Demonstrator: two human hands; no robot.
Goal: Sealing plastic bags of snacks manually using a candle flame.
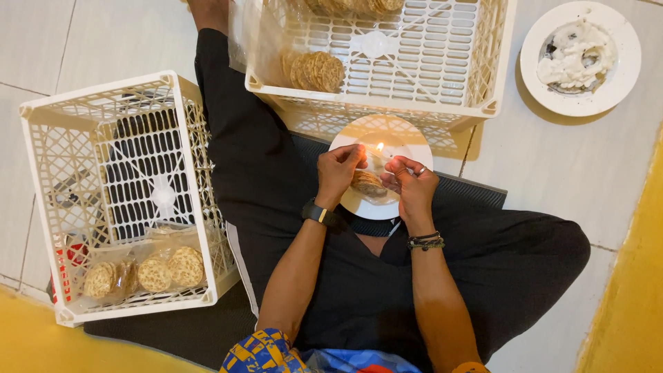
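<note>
Only one view is given, from the head camera looking down at a person seated cross-legged on a dark mat (193, 324) on a tiled floor.

Both hands are held together over a white plate (404, 141) that rests between the knees. The left hand (340, 174) is closed in a pinch, thumb and fingertips drawn together near a small flame (379, 147); what is pinched is too small to be made out, though it looks like clear film. The right hand (413, 185) is curled shut as well, its fingers gathered just beside the flame, and whether a lighter or a candle is gripped cannot be told. A stack of round crackers (367, 183), apparently wrapped, is held between the two hands just over the plate.

Risk is judged to lie chiefly in the flame. Fingertips are kept very close to it, so a burn could be caused by a small slip. If the film is held in the heat too long, a hole could be melted, or the crackers scorched.

A white crate (492, 55) lined with clear plastic and holding a cracker pack (316, 70) stands just beyond the plate; the liner could be caught if the flame were lifted forward. Another crate (41, 207) with sealed packs (148, 271) lies to the left, well apart. A bowl of white cream (579, 56) sits at upper right.
</note>
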